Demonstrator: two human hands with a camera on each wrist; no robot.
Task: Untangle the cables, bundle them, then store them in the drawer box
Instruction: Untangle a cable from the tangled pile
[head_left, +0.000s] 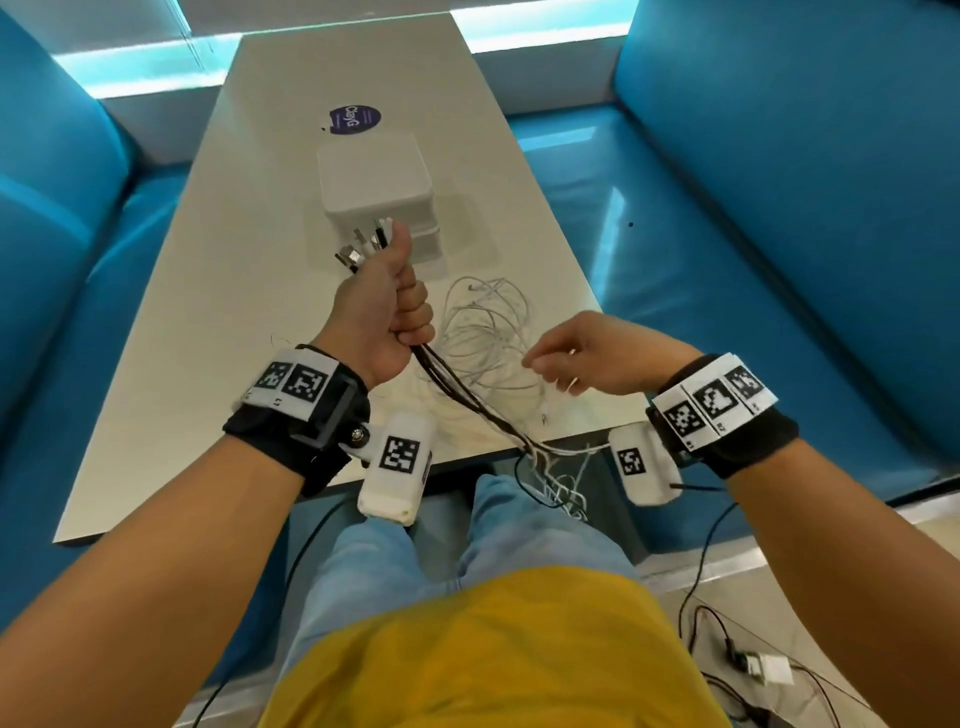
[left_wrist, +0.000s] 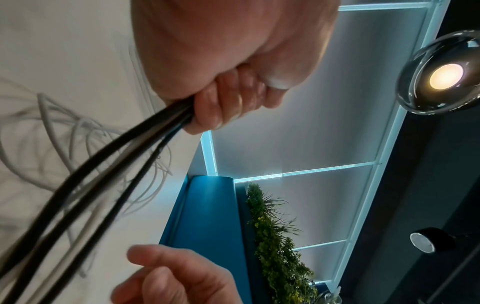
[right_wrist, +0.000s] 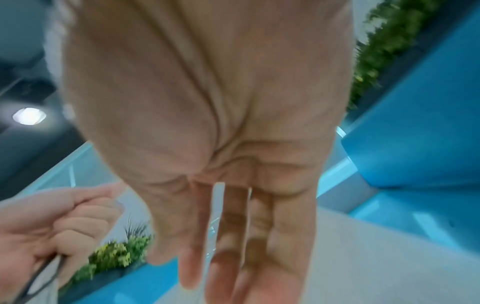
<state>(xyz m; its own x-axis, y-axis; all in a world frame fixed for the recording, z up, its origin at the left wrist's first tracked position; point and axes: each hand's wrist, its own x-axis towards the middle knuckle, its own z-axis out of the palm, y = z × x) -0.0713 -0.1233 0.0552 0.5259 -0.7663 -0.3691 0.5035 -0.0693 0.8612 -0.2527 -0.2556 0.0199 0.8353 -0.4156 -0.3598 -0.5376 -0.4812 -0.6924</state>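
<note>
Blue seats flank the white table (head_left: 218, 322) running up the frame's middle, the drawer box (head_left: 376, 192) upper centre. My left hand (head_left: 382, 306) is fisted around the dark cables (head_left: 457, 392), plugs up, tails slanting toward lower right over the table edge. My right hand (head_left: 582, 356), nearer the loose white cables (head_left: 483, 332), hovers with fingers relaxed, holding nothing.

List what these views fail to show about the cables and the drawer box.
- Drawer box front: head view, the left hand and the plug ends cover it; open or closed unclear.
- Cable count in the bundle: left wrist view, blurred.
- Cable tails: head view, tangled below the table edge.
- Right hand grip: right wrist view blurred; fingers look straight.
</note>
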